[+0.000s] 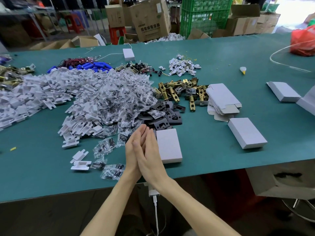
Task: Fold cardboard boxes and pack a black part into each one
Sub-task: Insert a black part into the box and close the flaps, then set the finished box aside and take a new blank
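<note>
The left hand (131,151) and right hand (150,156) are pressed palm to palm, fingers straight, holding nothing. A folded white box (168,145) lies just beside them on the worktop (204,155), black parts (162,116) heaped behind.

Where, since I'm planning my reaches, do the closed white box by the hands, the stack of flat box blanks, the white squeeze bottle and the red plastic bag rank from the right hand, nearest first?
1. The closed white box, just right of the right hand.
2. The stack of flat box blanks, farther back and right.
3. The white squeeze bottle, beyond the stack.
4. The red plastic bag, at the table's far right.
</note>
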A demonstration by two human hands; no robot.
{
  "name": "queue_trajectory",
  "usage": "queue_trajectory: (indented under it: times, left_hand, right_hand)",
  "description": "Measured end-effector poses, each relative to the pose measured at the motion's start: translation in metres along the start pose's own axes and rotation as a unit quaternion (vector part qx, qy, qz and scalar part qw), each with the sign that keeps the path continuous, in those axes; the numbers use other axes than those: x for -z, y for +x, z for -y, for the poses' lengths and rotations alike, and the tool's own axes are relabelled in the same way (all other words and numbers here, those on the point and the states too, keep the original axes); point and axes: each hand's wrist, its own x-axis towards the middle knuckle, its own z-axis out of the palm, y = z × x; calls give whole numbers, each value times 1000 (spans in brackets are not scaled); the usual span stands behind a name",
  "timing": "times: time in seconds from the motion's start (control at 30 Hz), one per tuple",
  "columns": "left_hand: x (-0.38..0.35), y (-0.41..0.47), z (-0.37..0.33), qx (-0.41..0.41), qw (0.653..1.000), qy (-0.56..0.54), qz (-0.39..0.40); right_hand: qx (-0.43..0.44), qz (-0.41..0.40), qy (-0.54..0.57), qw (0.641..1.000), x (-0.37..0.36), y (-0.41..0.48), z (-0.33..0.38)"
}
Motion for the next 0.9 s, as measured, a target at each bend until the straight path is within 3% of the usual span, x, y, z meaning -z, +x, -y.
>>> queue_trajectory:
  times: [0.2, 0.5, 0.73, 0.9]
  left_hand:
    - [1, 6, 7, 7, 996, 79, 28]
    - [-2, 5, 10, -27, 993, 105, 47]
    - [-2, 5, 10, -37, 991, 116, 59]
    - [-1, 5, 11, -39, 990, 121, 55]
  right_hand:
    - [-76, -28, 27, 996, 15, -2, -23]
    - [-70, -50, -68, 994, 76, 7, -56]
    - [-77, -15, -28, 997, 79, 35, -48]
    - [-96, -66, -34, 993, 95, 40, -59]
